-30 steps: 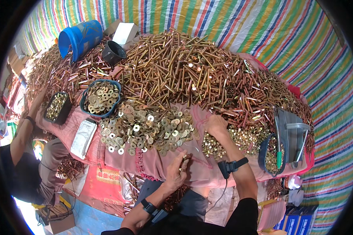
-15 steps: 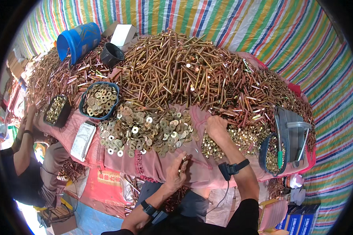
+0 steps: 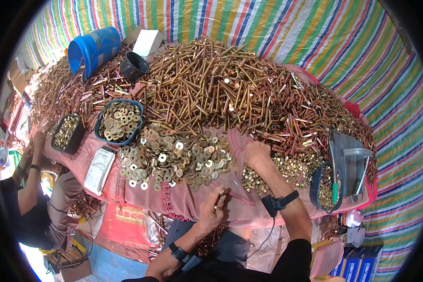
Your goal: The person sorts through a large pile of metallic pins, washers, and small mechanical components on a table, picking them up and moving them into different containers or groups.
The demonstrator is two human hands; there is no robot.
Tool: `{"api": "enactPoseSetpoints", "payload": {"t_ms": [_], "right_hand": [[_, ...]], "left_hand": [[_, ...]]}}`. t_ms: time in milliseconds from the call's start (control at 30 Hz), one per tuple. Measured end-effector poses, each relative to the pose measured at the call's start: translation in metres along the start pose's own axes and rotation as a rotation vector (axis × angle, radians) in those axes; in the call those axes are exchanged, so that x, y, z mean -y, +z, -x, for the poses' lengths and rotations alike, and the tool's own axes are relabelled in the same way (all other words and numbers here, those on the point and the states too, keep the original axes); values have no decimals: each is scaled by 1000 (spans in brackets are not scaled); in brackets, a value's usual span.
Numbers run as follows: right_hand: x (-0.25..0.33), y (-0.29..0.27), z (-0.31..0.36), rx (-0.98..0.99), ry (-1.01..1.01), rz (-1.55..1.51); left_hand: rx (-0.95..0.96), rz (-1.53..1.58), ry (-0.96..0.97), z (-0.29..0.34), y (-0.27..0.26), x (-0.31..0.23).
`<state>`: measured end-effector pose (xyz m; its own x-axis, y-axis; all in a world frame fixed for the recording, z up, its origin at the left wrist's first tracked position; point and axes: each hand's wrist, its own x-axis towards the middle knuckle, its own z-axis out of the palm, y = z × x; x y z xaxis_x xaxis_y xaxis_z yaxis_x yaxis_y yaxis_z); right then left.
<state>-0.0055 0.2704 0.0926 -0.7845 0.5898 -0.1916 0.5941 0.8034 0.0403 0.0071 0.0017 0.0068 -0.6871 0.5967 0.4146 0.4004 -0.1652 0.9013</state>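
Observation:
My left hand [image 3: 210, 209] hovers at the near edge of the pink cloth, fingers curled around a small brass-coloured metal piece [image 3: 216, 207]; its full shape is hidden. To the left of that hand spreads a pile of flat round washers [image 3: 174, 157]. My right hand [image 3: 258, 154] is closed with its back up, at the left end of a heap of small brass-coloured nuts [image 3: 286, 170]. Whatever its fingers hold is covered by the hand. Behind both hands rises a big mound of copper-coloured metal rods [image 3: 207, 84], some like bolts or tubes.
A blue-rimmed bowl of washers [image 3: 120, 123] and a dark tub of nuts [image 3: 66, 133] stand left. Another nut tub [image 3: 325, 188] and a grey cut container [image 3: 350, 162] sit right. A blue bucket [image 3: 95, 50] lies behind. A co-worker's arms [image 3: 30, 178] reach in at far left.
My right hand has shifted very slightly to the left, staying closed. My left hand barely moves. The co-worker's hands at far left have moved a little.

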Motion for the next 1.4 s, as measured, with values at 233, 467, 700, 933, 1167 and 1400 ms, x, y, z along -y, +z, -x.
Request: {"api": "enactPoseSetpoints", "payload": {"t_ms": [233,467,700,933,1167,1400], "right_hand": [[-7,-13,33,20,21,-803],[8,18,77,300,-25,-1795],[24,37,115,429,-147,-1812],[40,15,137,123,-418,-1302],[49,12,139,-196,-520,-1082],[51,24,143,35,-354,-1553]], "left_hand": [[0,79,-52,4,4,7],[-7,32,-29,4,2,5],[-44,1,38,4,6,9],[-23,57,16,9,3,13],[-12,80,-16,7,4,15],[-15,79,-30,12,5,21]]}}
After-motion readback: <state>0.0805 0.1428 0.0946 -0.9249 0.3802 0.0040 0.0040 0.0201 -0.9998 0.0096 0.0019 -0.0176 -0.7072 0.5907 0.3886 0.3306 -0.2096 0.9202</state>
